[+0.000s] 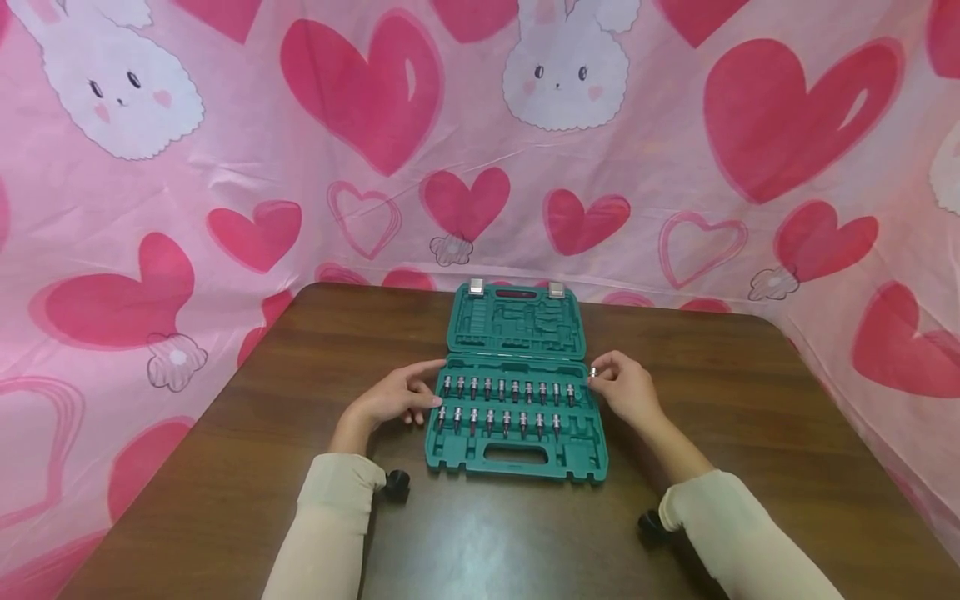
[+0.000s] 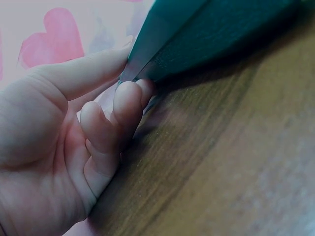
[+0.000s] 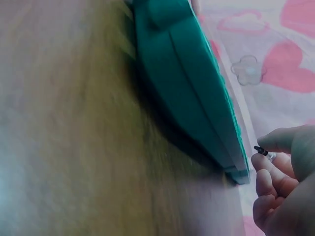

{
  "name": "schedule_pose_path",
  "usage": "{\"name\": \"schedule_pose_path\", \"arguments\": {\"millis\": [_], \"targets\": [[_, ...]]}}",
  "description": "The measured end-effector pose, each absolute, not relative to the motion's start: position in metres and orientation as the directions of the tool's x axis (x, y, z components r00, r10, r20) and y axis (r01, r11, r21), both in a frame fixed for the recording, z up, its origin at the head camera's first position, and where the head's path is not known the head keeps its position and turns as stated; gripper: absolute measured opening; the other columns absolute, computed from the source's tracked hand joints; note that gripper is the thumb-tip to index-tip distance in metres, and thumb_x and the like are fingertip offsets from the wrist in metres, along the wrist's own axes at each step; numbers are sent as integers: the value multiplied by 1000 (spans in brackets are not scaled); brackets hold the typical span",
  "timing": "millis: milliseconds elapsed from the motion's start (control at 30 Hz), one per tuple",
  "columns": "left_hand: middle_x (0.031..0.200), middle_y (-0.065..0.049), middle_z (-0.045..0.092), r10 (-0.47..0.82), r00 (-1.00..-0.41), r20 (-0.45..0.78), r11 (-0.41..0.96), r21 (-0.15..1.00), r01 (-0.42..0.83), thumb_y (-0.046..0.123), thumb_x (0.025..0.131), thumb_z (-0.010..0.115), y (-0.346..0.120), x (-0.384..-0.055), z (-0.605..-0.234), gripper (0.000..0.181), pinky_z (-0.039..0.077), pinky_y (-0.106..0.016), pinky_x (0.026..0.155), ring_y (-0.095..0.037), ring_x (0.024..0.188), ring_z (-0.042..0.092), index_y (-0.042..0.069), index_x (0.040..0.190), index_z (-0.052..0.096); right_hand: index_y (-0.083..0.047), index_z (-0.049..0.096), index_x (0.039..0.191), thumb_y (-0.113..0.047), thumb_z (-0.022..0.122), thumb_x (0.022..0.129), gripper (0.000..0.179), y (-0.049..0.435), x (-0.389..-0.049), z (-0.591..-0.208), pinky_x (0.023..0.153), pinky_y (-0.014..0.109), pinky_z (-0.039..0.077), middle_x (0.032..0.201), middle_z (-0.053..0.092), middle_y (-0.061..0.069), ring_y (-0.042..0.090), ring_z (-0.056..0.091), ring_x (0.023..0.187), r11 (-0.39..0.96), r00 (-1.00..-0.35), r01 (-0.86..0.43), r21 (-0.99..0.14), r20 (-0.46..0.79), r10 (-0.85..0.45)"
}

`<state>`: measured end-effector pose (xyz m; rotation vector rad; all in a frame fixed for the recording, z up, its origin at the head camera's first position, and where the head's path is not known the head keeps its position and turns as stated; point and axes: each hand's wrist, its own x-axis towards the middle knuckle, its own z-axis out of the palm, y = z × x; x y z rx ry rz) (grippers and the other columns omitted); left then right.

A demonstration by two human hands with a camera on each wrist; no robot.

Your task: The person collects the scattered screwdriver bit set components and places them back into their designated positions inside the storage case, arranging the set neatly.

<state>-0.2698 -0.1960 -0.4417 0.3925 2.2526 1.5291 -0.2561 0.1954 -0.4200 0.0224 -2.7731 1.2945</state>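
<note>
An open green plastic case (image 1: 517, 472) lies on the table, holding two rows of bit sockets (image 1: 515, 392) with silver collars and darker tips. My left hand (image 1: 390, 398) is at the case's left side. Its index finger reaches straight to the rear left corner, the thumb rests on the rim, and the other fingers bend loosely beside the wall. Just off the right rim, my right hand (image 1: 628, 390) pinches a small bit socket (image 3: 265, 152) between thumb and fingertips. The dark tip of that piece sticks out from the fingers in the right wrist view.
The lid (image 1: 517, 325) leans back behind the tray, with two pale latches on its top edge. Brown wooden table (image 1: 300, 367) surrounds the case. A pink cloth (image 1: 645, 258) with hearts and rabbits hangs behind and at both sides.
</note>
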Motion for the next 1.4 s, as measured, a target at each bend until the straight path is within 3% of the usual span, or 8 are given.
{"name": "schedule_pose_path", "arguments": {"millis": [533,1400], "targets": [[84,-13,67,432,-888,-159,375,927,17,20,90,71,-196,-269,-441,66,51,-32,56,-24,60,61,22,149,41,-4,59,104,-12,71,89,20,185,-244,-423,60,33,45,77,61,8,25,52,69,617,-1000,-13,-786,3,-17],[83,-12,67,427,-888,-170,377,926,4,18,90,71,-195,-269,-440,66,50,-32,54,-22,59,60,21,149,40,-10,61,95,-9,77,84,19,175,-223,-431,57,32,44,72,57,2,21,50,65,664,-986,-168,-729,108,-130]]}}
